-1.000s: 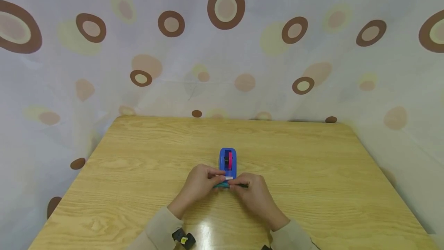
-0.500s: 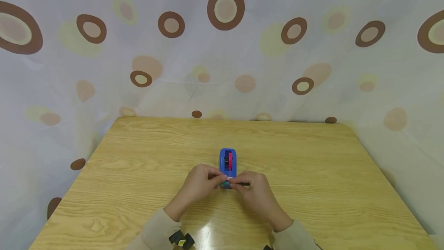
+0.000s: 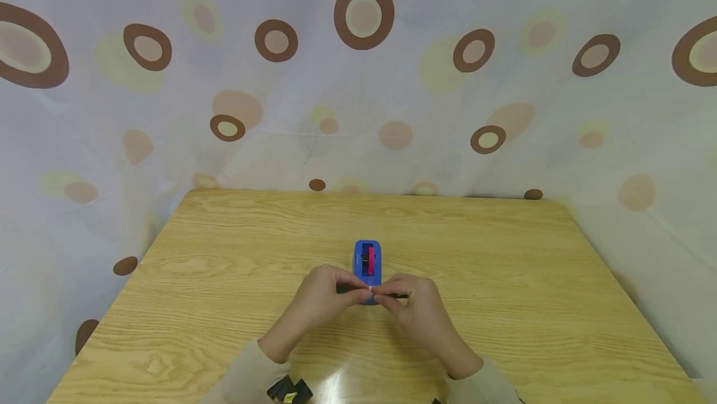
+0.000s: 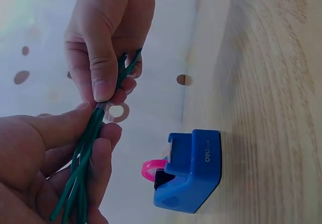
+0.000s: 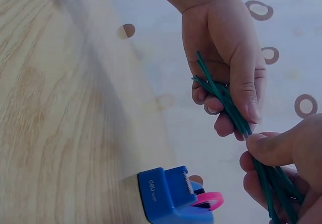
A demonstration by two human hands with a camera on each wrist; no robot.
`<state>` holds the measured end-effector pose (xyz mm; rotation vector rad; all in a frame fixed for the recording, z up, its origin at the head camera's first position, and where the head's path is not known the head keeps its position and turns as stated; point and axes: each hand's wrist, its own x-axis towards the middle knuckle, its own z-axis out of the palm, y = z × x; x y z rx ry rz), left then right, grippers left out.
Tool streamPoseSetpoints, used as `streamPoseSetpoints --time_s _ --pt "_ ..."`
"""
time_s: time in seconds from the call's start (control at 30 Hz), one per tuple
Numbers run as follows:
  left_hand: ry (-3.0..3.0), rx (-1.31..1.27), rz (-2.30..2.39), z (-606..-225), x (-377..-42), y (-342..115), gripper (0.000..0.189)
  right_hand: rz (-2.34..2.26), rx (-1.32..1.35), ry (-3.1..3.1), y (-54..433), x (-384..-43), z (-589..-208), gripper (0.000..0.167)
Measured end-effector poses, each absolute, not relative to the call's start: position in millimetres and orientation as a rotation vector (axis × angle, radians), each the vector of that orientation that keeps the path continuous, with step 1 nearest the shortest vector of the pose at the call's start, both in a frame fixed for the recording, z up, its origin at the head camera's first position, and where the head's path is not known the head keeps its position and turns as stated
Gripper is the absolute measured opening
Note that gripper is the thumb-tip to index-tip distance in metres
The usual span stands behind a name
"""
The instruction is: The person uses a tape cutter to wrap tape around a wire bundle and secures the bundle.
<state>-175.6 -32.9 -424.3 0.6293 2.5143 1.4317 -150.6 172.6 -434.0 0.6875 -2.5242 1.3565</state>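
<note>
Both hands hold one bundle of thin, dark green wire-like strands (image 4: pixel 79 176) in front of the dispenser. My left hand (image 3: pixel 319 298) grips one half, its thumb along the strands. From the other side my right hand (image 3: pixel 417 310) pinches the bundle near its middle, the thumb tip almost meeting the left fingertips. A short band of clear tape (image 4: pixel 101 105) shows on the strands where the hands meet, partly hidden by fingers. Loose strand ends fan out past each hand in the wrist views.
A blue tape dispenser (image 3: pixel 367 279) with a pink-cored roll (image 4: pixel 153 170) and a toothed cutting edge stands on the wooden table (image 3: pixel 504 267) just beyond the hands. Behind the table hangs a pale cloth (image 3: pixel 420 99) with brown rings.
The left hand has shifted slightly right, so the fingertips of both hands now nearly meet. The white strip seen between them earlier is mostly covered. The dispenser stays put.
</note>
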Motion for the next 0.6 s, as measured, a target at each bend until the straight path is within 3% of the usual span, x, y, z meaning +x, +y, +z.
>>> streamPoseSetpoints --time_s 0.6 --pt "2.635 0.724 1.444 -399 -161 -30 0.015 1.294 0.763 -2.384 173 -140 -409 0.018"
